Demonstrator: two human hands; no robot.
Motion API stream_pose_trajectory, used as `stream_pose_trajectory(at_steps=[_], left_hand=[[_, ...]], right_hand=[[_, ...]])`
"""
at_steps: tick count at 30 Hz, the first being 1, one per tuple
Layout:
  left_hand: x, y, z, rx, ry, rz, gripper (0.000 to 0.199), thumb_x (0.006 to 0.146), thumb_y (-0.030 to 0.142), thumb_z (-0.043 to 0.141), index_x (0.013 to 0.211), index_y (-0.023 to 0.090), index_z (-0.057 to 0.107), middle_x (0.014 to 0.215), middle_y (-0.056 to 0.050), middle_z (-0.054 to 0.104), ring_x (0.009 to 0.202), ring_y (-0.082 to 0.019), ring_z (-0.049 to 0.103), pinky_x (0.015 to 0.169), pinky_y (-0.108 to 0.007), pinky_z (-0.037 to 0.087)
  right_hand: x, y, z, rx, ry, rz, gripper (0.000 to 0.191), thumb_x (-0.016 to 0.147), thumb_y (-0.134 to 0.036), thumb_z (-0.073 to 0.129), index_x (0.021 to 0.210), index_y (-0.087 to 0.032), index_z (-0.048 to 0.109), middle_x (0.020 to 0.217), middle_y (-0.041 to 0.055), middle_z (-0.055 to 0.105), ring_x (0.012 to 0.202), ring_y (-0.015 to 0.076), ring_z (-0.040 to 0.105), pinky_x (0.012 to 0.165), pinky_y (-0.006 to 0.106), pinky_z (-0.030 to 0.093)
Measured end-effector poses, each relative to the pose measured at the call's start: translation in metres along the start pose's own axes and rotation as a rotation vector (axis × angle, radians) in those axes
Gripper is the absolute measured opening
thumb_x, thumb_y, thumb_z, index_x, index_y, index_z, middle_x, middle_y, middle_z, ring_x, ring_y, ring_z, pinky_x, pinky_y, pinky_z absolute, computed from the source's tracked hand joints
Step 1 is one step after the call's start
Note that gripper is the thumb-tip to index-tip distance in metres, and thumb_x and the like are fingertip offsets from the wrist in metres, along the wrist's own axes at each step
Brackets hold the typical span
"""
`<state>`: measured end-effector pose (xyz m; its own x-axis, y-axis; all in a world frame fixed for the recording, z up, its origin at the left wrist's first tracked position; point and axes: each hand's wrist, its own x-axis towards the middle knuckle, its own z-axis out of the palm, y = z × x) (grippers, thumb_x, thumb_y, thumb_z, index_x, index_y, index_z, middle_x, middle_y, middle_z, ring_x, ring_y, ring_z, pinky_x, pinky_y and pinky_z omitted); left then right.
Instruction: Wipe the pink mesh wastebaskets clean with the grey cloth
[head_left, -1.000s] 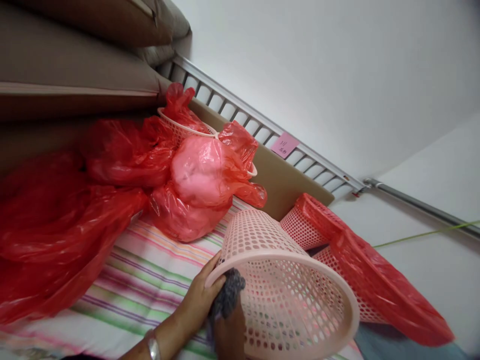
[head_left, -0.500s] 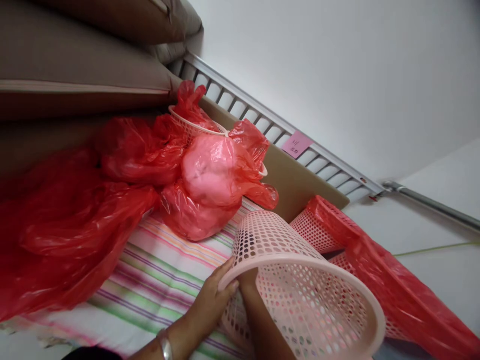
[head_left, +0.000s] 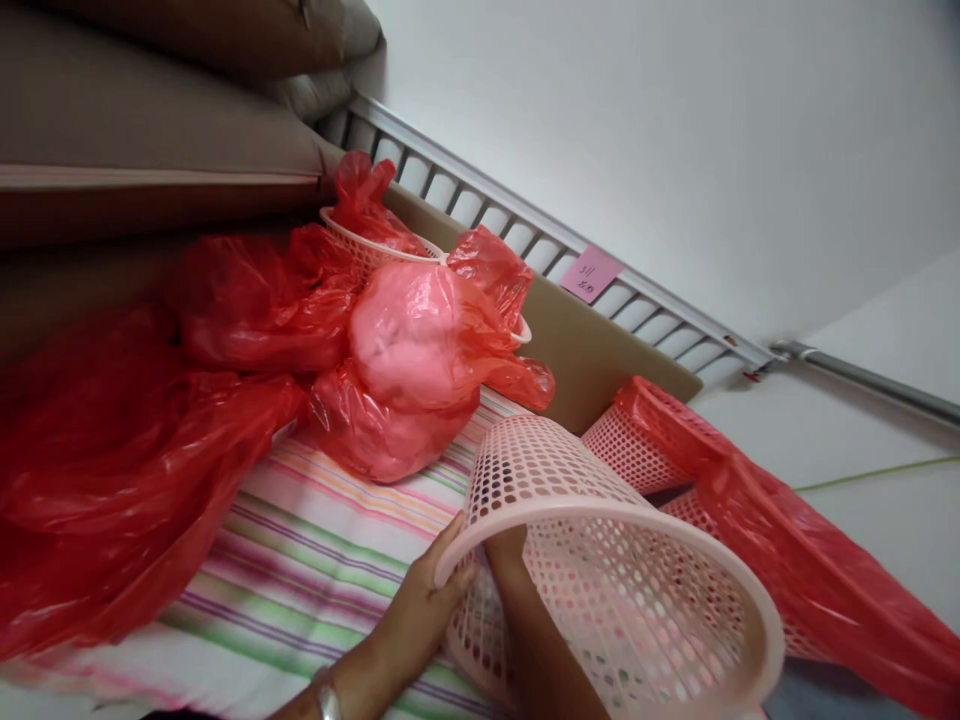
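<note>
Fingers of left hand clamped on rim of pink mesh basket, thumb on the inner side, silver bracelet at the wrist. Right hand reaches inside the same basket, near the wall by the left hand; its fingers hidden, can't tell whether apart or together. Head view, only one: basket lies tilted on striped cloth, mouth facing the camera and to the right, base pointing away. Left of it, red plastic bags piled up, one with pale pink contents showing through; another basket sits behind them. Just right, mesh baskets on their sides with red plastic over their mouths. Behind: tan panel, metal railing with pink note, writing too small to read.
</note>
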<state>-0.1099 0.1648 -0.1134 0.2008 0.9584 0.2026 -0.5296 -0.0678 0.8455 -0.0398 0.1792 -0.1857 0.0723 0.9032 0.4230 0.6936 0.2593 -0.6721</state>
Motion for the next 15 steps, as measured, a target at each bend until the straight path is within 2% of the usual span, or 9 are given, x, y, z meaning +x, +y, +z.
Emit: stream_pose_trajectory(at_steps=[3,6,10,13,15], left_hand=[[-0.009,-0.007,0.007,-0.036,-0.029,0.021,0.061,0.086,0.038,0.054,0.14,0.022,0.031,0.143,-0.005,0.038,0.134,-0.024,0.03,0.112,-0.041,0.025],[-0.015,-0.023,0.012,-0.021,0.03,0.037,0.058,0.086,0.039,0.053,0.138,0.02,0.035,0.143,-0.005,0.038,0.134,-0.023,0.03,0.113,-0.041,0.023],[-0.021,-0.035,0.016,0.018,0.114,0.02,0.052,0.086,0.041,0.053,0.133,0.021,0.044,0.138,-0.005,0.045,0.131,-0.024,0.035,0.113,-0.042,0.02],[-0.024,-0.036,0.019,0.003,0.125,-0.011,0.052,0.085,0.043,0.053,0.132,0.022,0.046,0.137,-0.004,0.047,0.13,-0.025,0.037,0.113,-0.043,0.021],[-0.026,-0.036,0.02,-0.005,0.12,-0.027,0.051,0.084,0.045,0.053,0.13,0.022,0.048,0.136,-0.005,0.048,0.128,-0.026,0.039,0.113,-0.043,0.021]], right_hand=[[-0.005,0.007,-0.017,-0.023,0.016,0.033,0.059,0.081,-0.015,0.017,0.128,-0.029,0.049,0.11,0.0059,0.063,0.116,0.0211,0.051,0.082,0.04,0.051],[-0.01,0.018,-0.044,-0.062,0.022,0.051,0.051,0.08,-0.023,0.031,0.126,-0.029,0.052,0.112,0.0041,0.063,0.11,0.0225,0.056,0.078,0.037,0.051],[-0.027,0.03,-0.079,-0.109,0.074,0.082,0.051,0.076,-0.035,0.046,0.123,-0.019,0.056,0.104,0.01,0.066,0.101,0.0279,0.06,0.081,0.04,0.05],[-0.033,0.032,-0.084,-0.157,0.113,0.069,0.05,0.077,-0.04,0.047,0.12,-0.017,0.058,0.1,0.0113,0.067,0.099,0.0283,0.06,0.082,0.04,0.048],[-0.023,0.03,-0.078,-0.199,0.108,0.042,0.047,0.08,-0.041,0.045,0.118,-0.018,0.059,0.101,0.0108,0.066,0.101,0.0268,0.059,0.084,0.039,0.047]])
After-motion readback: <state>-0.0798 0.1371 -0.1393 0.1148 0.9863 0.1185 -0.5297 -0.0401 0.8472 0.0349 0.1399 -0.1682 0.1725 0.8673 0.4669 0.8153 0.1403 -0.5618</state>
